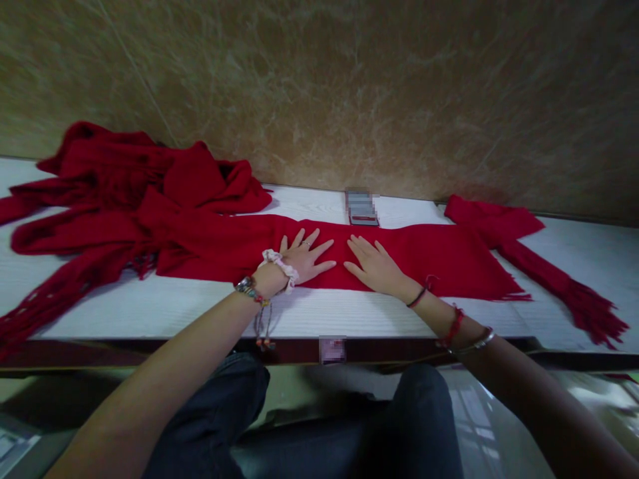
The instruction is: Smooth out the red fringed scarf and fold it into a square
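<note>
A red scarf (424, 256) with fringed ends lies stretched lengthwise along the white table. Flat on its middle rests my left hand (304, 259), fingers spread, a ring on one finger and a pale scrunchie at the wrist. My right hand (373, 265) also presses flat on the cloth, a short way to the right, fingers extended. Neither hand grips anything. The scarf's left part runs into a heap of crumpled red scarves (190, 176), so where it ends there is hidden.
Another red fringed scarf (544, 266) lies bunched at the right. A small blurred-out grey object (362, 208) sits behind the scarf, near the marbled wall (319, 100). The white table (200, 309) is narrow, its front edge just above my knees.
</note>
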`<act>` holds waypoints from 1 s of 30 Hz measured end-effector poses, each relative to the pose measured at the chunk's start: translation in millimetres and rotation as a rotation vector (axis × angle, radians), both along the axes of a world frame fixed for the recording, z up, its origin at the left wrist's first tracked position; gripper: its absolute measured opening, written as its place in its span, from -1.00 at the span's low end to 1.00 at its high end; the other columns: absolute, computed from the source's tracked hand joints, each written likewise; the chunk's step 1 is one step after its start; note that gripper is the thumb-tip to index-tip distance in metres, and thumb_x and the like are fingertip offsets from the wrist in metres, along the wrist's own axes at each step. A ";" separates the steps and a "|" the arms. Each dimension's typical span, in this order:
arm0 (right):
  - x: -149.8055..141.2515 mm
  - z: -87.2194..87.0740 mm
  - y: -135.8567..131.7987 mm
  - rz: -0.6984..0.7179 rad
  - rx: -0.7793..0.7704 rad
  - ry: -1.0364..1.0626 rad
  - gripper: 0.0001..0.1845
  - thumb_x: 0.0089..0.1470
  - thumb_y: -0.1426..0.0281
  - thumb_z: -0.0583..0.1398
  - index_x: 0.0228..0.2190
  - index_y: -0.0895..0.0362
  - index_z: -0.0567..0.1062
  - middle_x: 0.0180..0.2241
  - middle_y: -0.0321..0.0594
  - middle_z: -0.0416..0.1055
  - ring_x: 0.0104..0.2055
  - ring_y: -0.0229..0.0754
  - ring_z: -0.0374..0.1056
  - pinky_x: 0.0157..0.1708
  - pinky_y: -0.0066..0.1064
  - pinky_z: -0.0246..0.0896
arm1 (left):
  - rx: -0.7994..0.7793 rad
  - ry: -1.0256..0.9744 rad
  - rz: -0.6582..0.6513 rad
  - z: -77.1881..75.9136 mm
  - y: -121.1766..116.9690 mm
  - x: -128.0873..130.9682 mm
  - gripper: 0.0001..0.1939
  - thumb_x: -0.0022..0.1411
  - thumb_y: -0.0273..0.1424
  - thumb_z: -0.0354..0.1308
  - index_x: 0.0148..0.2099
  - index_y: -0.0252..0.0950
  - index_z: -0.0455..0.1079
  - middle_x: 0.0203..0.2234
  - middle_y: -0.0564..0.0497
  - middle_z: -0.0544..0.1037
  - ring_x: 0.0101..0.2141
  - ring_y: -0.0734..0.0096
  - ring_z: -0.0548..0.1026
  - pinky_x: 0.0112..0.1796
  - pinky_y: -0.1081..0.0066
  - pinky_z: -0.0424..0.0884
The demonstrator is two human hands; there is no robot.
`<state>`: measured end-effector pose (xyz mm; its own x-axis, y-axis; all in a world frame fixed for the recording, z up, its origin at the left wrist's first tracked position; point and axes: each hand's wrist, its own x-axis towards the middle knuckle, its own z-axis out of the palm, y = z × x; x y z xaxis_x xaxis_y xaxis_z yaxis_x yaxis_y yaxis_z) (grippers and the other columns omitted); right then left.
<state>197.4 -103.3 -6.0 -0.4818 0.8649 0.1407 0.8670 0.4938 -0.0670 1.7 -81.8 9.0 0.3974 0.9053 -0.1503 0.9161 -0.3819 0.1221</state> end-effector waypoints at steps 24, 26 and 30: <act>35.7 27.5 -10.5 0.377 -0.027 0.368 -0.71 0.06 0.33 0.09 -0.17 0.16 0.43 -0.20 -0.13 0.43 -0.12 -0.21 0.30 -0.10 -0.30 0.22 | 0.141 -0.128 -0.556 15.6 -5.0 5.3 -0.56 0.17 -0.13 -0.04 -0.02 -0.30 0.27 -0.11 -0.09 0.35 -0.09 0.30 0.31 -0.04 0.36 0.18; 41.2 25.7 -18.7 0.435 -0.038 0.319 -0.72 0.04 0.33 0.12 -0.19 0.17 0.44 -0.22 -0.12 0.43 -0.15 -0.19 0.30 -0.13 -0.31 0.24 | 0.135 -0.127 -0.657 18.4 -9.6 7.5 -0.57 0.13 -0.11 0.01 -0.07 -0.30 0.28 -0.18 -0.06 0.39 -0.16 0.31 0.35 -0.10 0.37 0.23; 43.5 18.5 -23.8 0.483 0.032 0.240 -0.74 0.04 0.39 0.12 -0.21 0.20 0.46 -0.23 -0.09 0.43 -0.18 -0.16 0.30 -0.15 -0.28 0.24 | 0.180 -0.066 -0.664 20.2 -13.3 6.9 -0.68 0.09 -0.42 0.02 -0.06 -0.28 0.23 -0.18 -0.04 0.39 -0.19 0.32 0.36 -0.22 0.39 0.29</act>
<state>240.9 -127.1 12.5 -0.7744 0.5467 0.3184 0.5031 0.8373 -0.2141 8.6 -95.2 29.2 0.8794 0.4755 0.0226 0.4739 -0.8790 0.0518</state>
